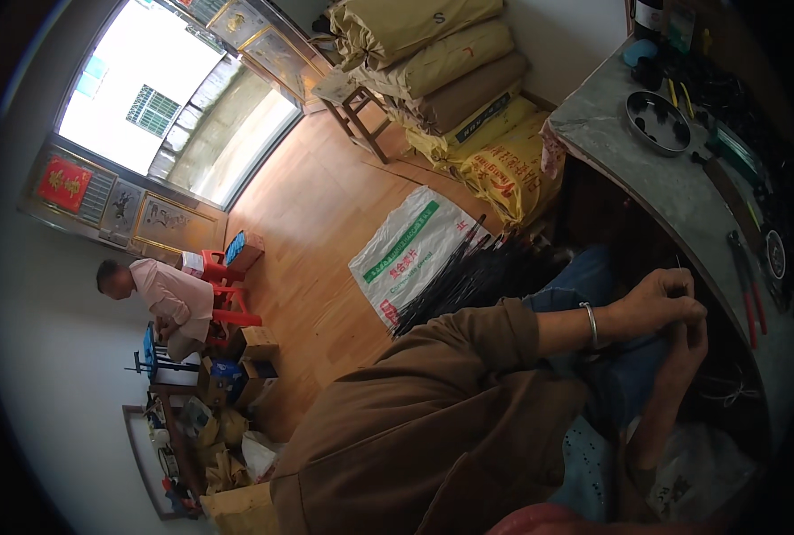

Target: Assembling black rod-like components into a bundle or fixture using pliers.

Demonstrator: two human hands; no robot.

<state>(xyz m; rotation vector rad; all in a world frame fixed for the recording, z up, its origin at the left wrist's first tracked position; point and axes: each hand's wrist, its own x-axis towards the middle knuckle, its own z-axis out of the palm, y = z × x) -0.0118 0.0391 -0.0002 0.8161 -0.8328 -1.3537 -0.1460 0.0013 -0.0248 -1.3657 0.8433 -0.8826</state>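
Observation:
My left hand (656, 300), with a silver bracelet (590, 325) at its wrist, is closed in front of my lap beside the workbench's edge. My right hand (685, 349) meets it from below, its fingers pinched against the left ones. A very thin, pale sliver shows just above the left fingers; what the hands grip is too small to name. Blue jeans (584, 283) lie under my forearms. Nearby on the grey workbench (593, 111) rest pliers with red handles (750, 308) and a small round cup (775, 253).
Also on the bench are a round dish (657, 123) with dark pieces and a dark strip (727, 192). Long black strands (459, 283) lie on a white sack (397, 245) on the floor. Stacked sacks (442, 53) stand beyond, near a stool (354, 111). Another person (172, 294) sits across the room.

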